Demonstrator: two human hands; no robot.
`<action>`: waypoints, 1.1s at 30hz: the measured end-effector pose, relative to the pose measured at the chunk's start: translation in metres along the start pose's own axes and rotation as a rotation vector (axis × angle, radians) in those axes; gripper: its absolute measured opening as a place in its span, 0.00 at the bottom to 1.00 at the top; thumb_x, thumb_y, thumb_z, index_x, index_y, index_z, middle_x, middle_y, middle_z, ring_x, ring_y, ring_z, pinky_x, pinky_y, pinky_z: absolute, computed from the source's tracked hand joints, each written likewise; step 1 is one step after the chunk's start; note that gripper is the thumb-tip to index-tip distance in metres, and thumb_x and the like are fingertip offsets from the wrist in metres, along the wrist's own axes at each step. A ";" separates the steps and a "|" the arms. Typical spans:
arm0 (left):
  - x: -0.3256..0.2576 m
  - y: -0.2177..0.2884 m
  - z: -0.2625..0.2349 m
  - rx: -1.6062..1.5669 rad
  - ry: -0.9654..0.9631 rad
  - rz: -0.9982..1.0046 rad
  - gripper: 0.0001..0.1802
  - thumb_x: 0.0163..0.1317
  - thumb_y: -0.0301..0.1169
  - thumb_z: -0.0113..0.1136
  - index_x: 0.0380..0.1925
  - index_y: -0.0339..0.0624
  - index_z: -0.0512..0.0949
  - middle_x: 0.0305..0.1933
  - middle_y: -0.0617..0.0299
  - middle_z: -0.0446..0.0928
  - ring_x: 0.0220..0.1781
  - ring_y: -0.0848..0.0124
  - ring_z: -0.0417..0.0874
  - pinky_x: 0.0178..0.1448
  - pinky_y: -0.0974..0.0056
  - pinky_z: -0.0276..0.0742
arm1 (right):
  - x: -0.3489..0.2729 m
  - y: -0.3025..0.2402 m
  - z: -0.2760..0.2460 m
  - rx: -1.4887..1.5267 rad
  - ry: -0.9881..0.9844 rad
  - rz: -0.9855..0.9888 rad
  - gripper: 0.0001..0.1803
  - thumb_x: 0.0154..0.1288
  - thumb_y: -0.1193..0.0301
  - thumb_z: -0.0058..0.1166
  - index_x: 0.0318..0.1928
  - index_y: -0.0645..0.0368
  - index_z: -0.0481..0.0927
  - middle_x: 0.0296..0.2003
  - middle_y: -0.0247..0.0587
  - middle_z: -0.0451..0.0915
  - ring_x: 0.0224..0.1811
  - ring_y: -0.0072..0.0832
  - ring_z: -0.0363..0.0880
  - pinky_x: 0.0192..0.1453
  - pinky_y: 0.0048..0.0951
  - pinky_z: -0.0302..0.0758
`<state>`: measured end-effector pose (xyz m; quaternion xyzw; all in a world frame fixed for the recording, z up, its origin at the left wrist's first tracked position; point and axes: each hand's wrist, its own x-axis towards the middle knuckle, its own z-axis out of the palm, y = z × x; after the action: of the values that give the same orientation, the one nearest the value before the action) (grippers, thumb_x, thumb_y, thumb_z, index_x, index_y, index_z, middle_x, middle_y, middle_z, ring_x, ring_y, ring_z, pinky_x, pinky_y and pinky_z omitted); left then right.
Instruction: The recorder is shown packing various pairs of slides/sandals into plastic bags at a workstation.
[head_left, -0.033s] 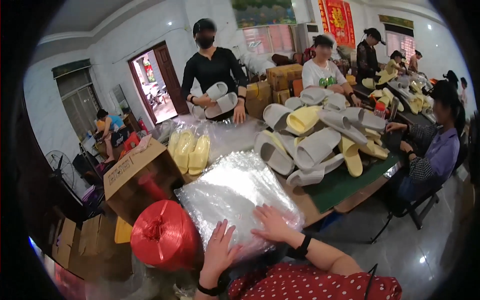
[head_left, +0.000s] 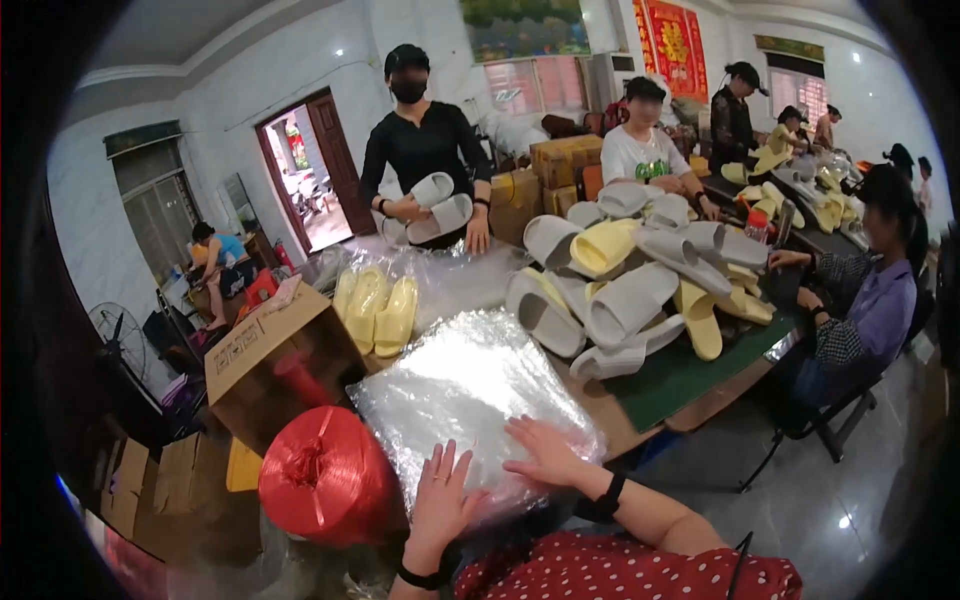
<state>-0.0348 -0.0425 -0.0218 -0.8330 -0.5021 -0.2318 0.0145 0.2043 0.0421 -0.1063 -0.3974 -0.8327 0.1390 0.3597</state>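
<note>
Hands (head_left: pixel 548 453) unclenched over plastic sheets (head_left: pixel 455 380) | brown tabletop (head_left: pixel 602 402), green mat (head_left: pixel 690 378) | white walls (head_left: pixel 235 95), doorway (head_left: pixel 318 185)

Stack of clear plastic (head_left: pixel 455 375) — glossy, crinkled, whitened by glare, lying flat on the brown tabletop (head_left: pixel 622 428)

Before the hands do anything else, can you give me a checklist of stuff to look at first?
1. Left hand holding nothing, fingers open: ok.
2. Right hand holding nothing, fingers open: ok.
3. Shiny plastic stack lying flat: ok.
4. Red twine roll to the left, out from under both hands: ok.
5. Grey slippers not touching the stack's far edge: cannot tell.
</note>
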 end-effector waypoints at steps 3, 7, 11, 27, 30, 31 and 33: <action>0.008 -0.019 0.037 -0.049 -0.097 -0.110 0.35 0.65 0.50 0.60 0.68 0.45 0.69 0.76 0.40 0.58 0.78 0.40 0.55 0.78 0.38 0.46 | 0.014 -0.017 -0.073 0.188 0.161 0.075 0.33 0.63 0.58 0.66 0.64 0.58 0.72 0.63 0.52 0.72 0.69 0.49 0.67 0.73 0.45 0.63; 0.000 -0.029 0.051 -0.109 -0.053 -0.128 0.35 0.63 0.52 0.60 0.67 0.49 0.71 0.75 0.44 0.61 0.77 0.43 0.57 0.78 0.38 0.45 | 0.027 0.024 -0.161 -0.173 0.667 0.144 0.28 0.55 0.76 0.61 0.59 0.62 0.74 0.59 0.50 0.75 0.64 0.49 0.70 0.69 0.41 0.65; 0.006 -0.036 0.063 -0.104 0.006 -0.123 0.35 0.61 0.56 0.61 0.63 0.50 0.75 0.74 0.44 0.64 0.75 0.43 0.62 0.77 0.38 0.48 | -0.005 0.134 -0.216 -0.529 0.719 0.485 0.41 0.54 0.74 0.63 0.69 0.61 0.63 0.69 0.54 0.64 0.73 0.50 0.59 0.76 0.48 0.58; -0.006 -0.032 0.067 -0.172 -0.058 -0.210 0.36 0.62 0.58 0.59 0.66 0.53 0.73 0.77 0.49 0.61 0.79 0.47 0.56 0.80 0.40 0.42 | 0.038 0.096 -0.160 -0.187 0.607 0.347 0.21 0.52 0.77 0.60 0.49 0.64 0.76 0.41 0.53 0.80 0.48 0.46 0.79 0.53 0.41 0.74; -0.007 -0.032 0.065 -0.157 -0.037 -0.220 0.36 0.62 0.60 0.57 0.66 0.54 0.73 0.75 0.49 0.63 0.78 0.47 0.59 0.79 0.40 0.44 | 0.051 0.053 -0.157 0.074 0.695 0.237 0.18 0.59 0.81 0.56 0.51 0.66 0.74 0.44 0.49 0.80 0.50 0.37 0.79 0.56 0.31 0.73; -0.008 -0.035 0.067 -0.155 -0.036 -0.218 0.36 0.63 0.60 0.57 0.66 0.54 0.73 0.76 0.49 0.63 0.78 0.47 0.58 0.79 0.40 0.44 | 0.058 0.033 -0.155 0.301 0.737 0.161 0.18 0.62 0.82 0.53 0.53 0.66 0.73 0.46 0.47 0.79 0.52 0.34 0.78 0.58 0.30 0.71; -0.006 -0.037 0.067 -0.164 -0.035 -0.213 0.36 0.62 0.60 0.57 0.66 0.54 0.73 0.76 0.48 0.62 0.79 0.48 0.57 0.79 0.40 0.43 | 0.061 0.012 -0.149 0.544 0.712 0.090 0.19 0.68 0.83 0.47 0.59 0.67 0.68 0.54 0.43 0.75 0.57 0.29 0.73 0.64 0.29 0.68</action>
<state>-0.0439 -0.0119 -0.0917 -0.7772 -0.5674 -0.2578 -0.0870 0.2910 0.0885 0.0219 -0.3473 -0.5723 0.2228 0.7087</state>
